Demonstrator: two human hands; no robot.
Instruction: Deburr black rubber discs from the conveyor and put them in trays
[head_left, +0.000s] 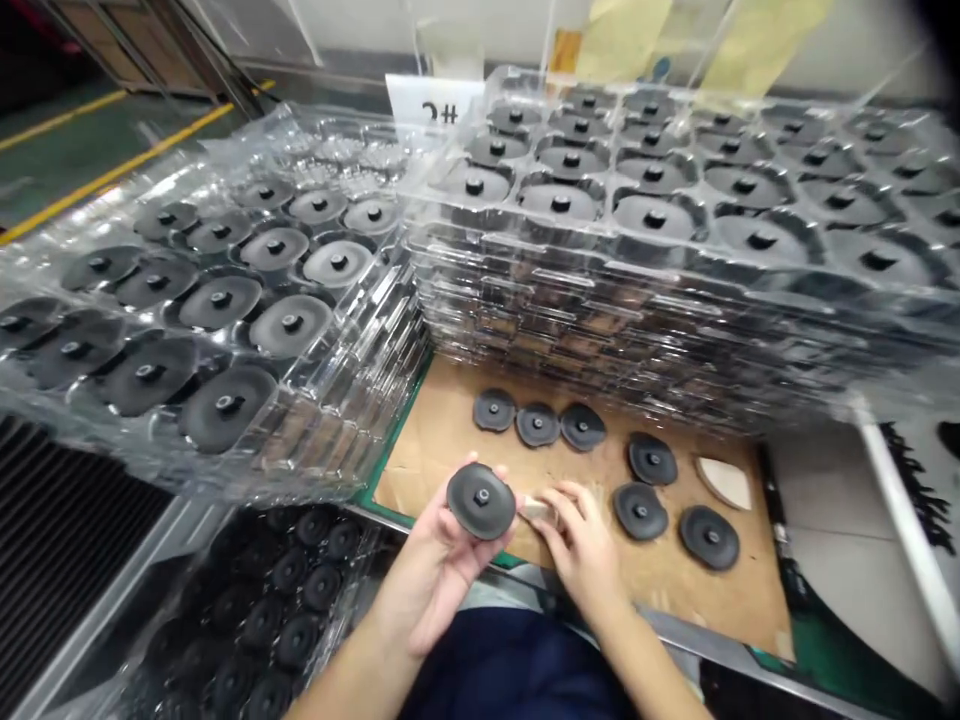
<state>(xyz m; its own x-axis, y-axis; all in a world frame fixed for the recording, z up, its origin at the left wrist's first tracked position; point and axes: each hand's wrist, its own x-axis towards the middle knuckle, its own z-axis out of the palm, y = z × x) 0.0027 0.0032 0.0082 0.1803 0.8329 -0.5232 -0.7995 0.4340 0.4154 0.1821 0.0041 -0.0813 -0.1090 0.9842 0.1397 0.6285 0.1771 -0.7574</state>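
Observation:
My left hand (446, 565) holds up a black oval disc (469, 505) with a small raised hub at its centre. The fingers wrap around the disc from below and behind. Close beside it, my right hand (581, 545) pinches a small pale flat piece (537, 510) whose kind I cannot make out, near the disc's right edge. Three similar discs (537, 426) lie in a row on the cardboard beyond my hands. To the right of my right hand lie three more discs (640, 512). Near them is a cream-coloured pad (724, 483) with a rounded edge.
Cardboard (442, 400) covers the work surface. A tall stack of clear plastic trays (600, 320) full of discs stands behind it; another tray stack (337, 420) is at left. More discs fill a lower tray (262, 610). A metal rail (900, 510) runs at right.

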